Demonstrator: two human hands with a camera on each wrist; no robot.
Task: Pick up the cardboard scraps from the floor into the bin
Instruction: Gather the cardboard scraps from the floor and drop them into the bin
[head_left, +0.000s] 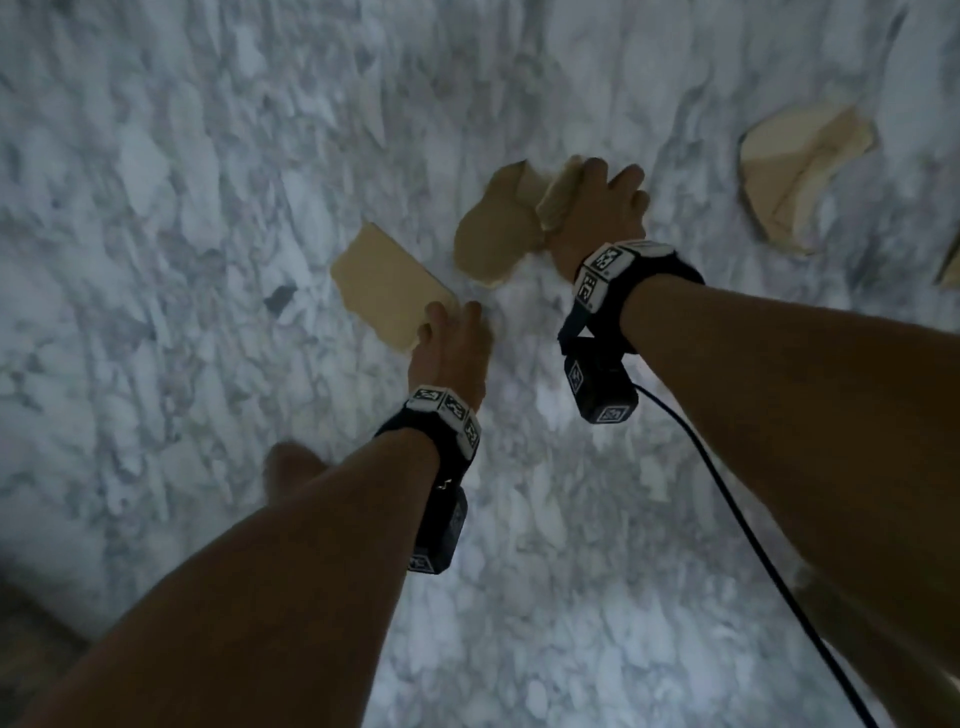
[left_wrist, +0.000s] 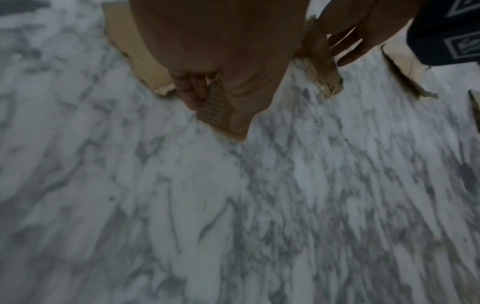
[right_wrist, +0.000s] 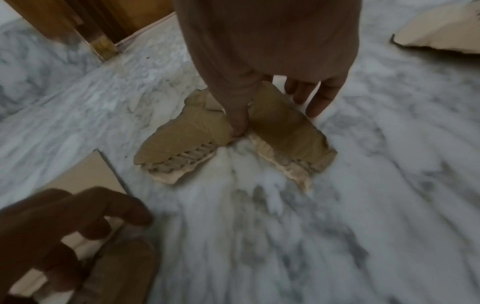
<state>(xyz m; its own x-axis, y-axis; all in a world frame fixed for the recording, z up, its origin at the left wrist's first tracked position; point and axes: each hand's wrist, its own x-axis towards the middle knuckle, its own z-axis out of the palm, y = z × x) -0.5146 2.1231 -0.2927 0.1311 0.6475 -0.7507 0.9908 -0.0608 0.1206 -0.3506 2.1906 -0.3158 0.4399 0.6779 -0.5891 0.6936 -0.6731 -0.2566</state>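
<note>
Four cardboard scraps (head_left: 392, 283), two hands (head_left: 452, 348)

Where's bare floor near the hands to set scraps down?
Bare marble floor lies left of the flat scrap held by the left hand, and below both wrists. Crowded: between the right hand, its two scraps, and the far scrap.

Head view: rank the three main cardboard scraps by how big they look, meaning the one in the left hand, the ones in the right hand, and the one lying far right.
1. Far-right scrap on the floor, largest.
2. Left hand's flat piece and right hand's torn scraps: look alike, partly hidden by the hands, so unranked.
</note>
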